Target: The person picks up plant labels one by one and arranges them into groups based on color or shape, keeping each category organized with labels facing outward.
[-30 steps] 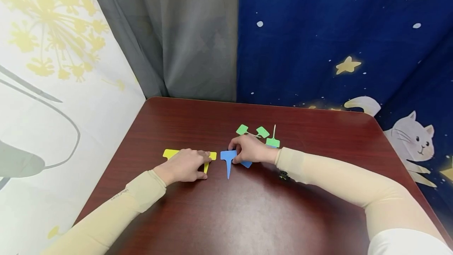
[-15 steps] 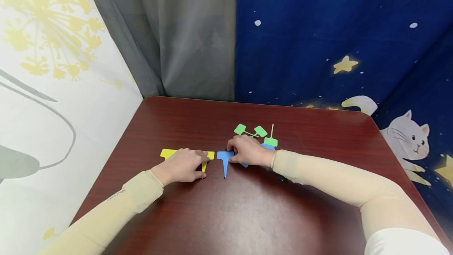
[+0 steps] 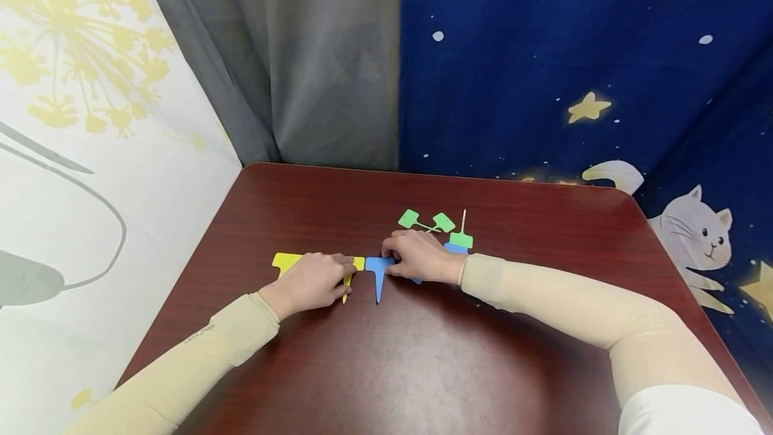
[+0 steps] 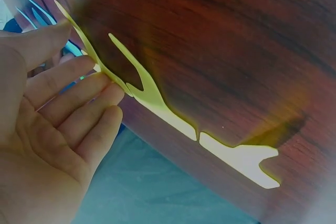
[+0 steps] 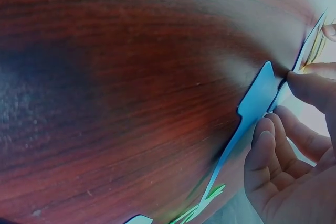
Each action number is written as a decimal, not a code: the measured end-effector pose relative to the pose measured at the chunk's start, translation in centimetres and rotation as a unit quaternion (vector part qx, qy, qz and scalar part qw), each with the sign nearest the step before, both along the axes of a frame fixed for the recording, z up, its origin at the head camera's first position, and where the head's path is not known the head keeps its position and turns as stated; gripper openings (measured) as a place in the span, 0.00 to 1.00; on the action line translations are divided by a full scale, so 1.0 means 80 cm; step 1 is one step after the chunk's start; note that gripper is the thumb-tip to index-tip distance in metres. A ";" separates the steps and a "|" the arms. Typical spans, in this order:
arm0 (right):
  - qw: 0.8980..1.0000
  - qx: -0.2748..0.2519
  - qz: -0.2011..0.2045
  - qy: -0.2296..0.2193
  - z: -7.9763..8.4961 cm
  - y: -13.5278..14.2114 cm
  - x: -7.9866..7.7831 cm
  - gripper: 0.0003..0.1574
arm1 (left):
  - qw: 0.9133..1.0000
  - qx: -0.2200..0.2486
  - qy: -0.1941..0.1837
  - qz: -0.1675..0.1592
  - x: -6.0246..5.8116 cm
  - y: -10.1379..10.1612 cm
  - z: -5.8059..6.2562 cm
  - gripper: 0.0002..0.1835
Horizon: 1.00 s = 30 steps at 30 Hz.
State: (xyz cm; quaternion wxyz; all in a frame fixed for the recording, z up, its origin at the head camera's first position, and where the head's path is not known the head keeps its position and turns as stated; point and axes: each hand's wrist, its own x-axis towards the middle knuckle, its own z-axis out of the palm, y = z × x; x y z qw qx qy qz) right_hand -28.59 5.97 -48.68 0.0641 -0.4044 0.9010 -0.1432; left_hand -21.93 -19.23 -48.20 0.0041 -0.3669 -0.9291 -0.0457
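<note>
One blue tag point(image 3: 378, 266) is pinched between my right thumb and fingertips, lying on the tabletop point(image 3: 374, 374) with its stem pointing back toward me. My right hand point(image 3: 423, 257) has it by the near end of the crossbar, so the other end sits right beside the yellow tag point(image 3: 359, 264) under my left hand point(image 3: 313, 280). Can't tell if the edges actually touch.

Left hand isn't clutching anything: fingers fairly straight, resting on that yellow tag. Out past it, away from my right hand, are the middle yellow tag point(image 4: 160, 107) and the outer yellow tag point(image 3: 285, 260), crossbars end to end.

Looks to me like the step is butting blue up to yellow so the row runs straight. Tips, fwiw: slide it flat, don't lift, because these look thin and a raised corner would probably ride over its neighbour. Push along the line of the crossbar, with light pressure from the left hand, or the yellow ones could get shoved. Check the top edges line up before letting go.

Also watch the spare blue tag point(image 5: 257, 95) partly under my right hand, easy to drag by accident. The green tags point(image 3: 408, 218) are beyond those knuckles, safely out of the way.
</note>
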 end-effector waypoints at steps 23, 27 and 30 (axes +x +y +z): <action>1.000 -0.012 0.004 0.008 0.002 0.007 0.001 0.18 | 1.000 0.000 0.011 -0.002 0.000 0.001 -0.003 0.14; 1.000 -0.024 0.008 0.011 0.012 0.014 -0.001 0.19 | 1.000 0.000 0.025 -0.009 0.000 0.000 -0.002 0.14; 1.000 -0.022 0.011 0.015 0.021 0.021 -0.003 0.20 | 0.999 0.005 0.044 -0.013 0.000 -0.004 -0.001 0.15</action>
